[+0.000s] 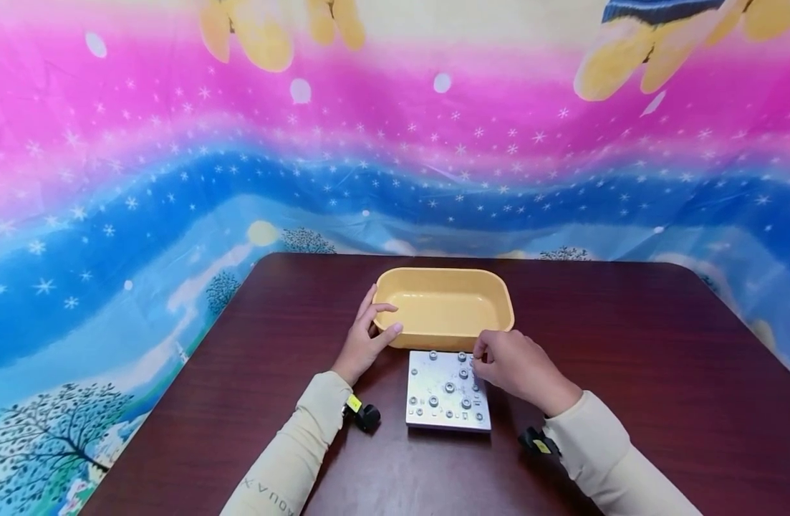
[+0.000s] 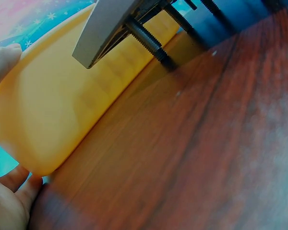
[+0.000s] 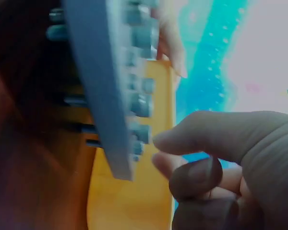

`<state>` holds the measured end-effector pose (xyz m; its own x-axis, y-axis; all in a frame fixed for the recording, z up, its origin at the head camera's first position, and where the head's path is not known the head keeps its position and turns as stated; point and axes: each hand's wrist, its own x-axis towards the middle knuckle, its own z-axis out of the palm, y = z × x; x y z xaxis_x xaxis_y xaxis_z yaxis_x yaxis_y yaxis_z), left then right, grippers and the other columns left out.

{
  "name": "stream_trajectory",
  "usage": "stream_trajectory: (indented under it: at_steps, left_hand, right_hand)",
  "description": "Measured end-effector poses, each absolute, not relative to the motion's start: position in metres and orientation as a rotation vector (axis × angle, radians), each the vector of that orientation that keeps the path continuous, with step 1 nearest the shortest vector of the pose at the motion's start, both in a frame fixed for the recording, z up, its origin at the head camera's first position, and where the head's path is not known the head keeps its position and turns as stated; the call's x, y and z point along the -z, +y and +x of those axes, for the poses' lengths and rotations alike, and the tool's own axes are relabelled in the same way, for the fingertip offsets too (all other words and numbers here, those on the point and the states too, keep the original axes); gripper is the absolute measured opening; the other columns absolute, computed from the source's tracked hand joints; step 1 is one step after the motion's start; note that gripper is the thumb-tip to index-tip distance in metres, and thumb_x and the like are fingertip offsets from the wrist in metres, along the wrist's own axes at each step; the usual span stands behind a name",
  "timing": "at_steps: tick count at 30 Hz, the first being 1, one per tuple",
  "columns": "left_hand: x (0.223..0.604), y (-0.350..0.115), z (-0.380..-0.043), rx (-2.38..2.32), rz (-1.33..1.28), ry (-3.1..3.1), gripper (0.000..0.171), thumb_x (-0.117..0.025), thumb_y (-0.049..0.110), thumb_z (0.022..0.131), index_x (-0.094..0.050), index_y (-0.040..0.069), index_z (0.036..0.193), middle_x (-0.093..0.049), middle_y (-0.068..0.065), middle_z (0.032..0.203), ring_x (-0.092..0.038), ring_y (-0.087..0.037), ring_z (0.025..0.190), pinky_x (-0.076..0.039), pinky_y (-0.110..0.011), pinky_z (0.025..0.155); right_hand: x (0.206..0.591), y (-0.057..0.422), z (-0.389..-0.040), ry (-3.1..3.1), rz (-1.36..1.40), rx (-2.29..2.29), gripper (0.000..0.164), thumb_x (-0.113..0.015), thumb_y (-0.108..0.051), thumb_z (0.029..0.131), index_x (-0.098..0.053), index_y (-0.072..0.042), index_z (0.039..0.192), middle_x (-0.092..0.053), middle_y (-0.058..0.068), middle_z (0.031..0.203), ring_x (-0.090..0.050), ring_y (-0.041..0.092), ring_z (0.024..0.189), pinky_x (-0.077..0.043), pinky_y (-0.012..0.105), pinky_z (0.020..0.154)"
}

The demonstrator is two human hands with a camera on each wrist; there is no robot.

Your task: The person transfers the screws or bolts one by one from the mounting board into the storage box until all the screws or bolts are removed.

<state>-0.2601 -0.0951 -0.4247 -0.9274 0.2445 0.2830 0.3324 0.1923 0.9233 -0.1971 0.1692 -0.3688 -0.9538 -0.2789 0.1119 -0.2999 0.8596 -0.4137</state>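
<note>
A silver metal plate (image 1: 428, 383) studded with several socket-head bolts (image 1: 449, 388) of different sizes lies in front of a yellow tub (image 1: 440, 342). Threaded shanks (image 2: 146, 39) stick out beneath it in the left wrist view. My left hand (image 1: 362, 345) grips the tub's left end, one finger bent over the rim and the thumb at the front corner. At the plate's far right corner is my right hand (image 1: 522, 365), its thumb and forefinger tips right by a bolt head (image 3: 140, 133). A small gap shows between those tips in the right wrist view; the other fingers are curled.
Everything stands on a dark reddish-brown table (image 1: 272, 358) with rounded far corners. A colourful printed cloth (image 1: 395, 143) hangs behind it and down its left and right sides. Each wrist wears a small black camera (image 1: 369, 418) on a strap.
</note>
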Motion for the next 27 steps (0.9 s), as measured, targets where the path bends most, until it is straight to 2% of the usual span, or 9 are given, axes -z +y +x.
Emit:
stream_trajectory:
  at_steps: [10, 20, 27]
  left_hand:
    - [0.425, -0.096, -0.261, 1.880, -0.586, -2.359, 0.039, -0.067, 0.022, 0.092, -0.058, 0.003, 0.124, -0.007, 0.002, 0.161, -0.012, -0.023, 0.146, -0.031, -0.048, 0.109]
    - [0.427, -0.097, -0.261, 1.890, -0.594, -2.357, 0.039, -0.067, 0.023, 0.092, -0.057, 0.003, 0.125, -0.006, 0.002, 0.161, -0.012, -0.023, 0.146, -0.030, -0.047, 0.109]
    - [0.425, -0.097, -0.260, 1.892, -0.589, -2.361, 0.041, -0.066, 0.023, 0.092, -0.057, 0.001, 0.125, -0.006, 0.002, 0.161, -0.011, -0.024, 0.146, -0.030, -0.048, 0.110]
  right_hand:
    - [0.375, 0.160, -0.197, -3.041, 0.315, -0.564, 0.013, -0.074, -0.021, 0.081, -0.065, -0.012, 0.082, -0.054, -0.003, 0.064, -0.049, 0.014, 0.057, -0.040, 0.031, 0.051]
    - [0.380, 0.158, -0.197, -2.977, 0.357, -0.545, 0.014, -0.071, -0.017, 0.077, -0.060, -0.018, 0.068, -0.052, -0.007, 0.060, -0.047, 0.013, 0.055, -0.038, 0.030, 0.050]
    - [0.381, 0.158, -0.198, -2.951, 0.374, -0.545, 0.017, -0.071, -0.016, 0.075, -0.059, -0.019, 0.065, -0.052, -0.008, 0.058, -0.047, 0.012, 0.053, -0.038, 0.029, 0.048]
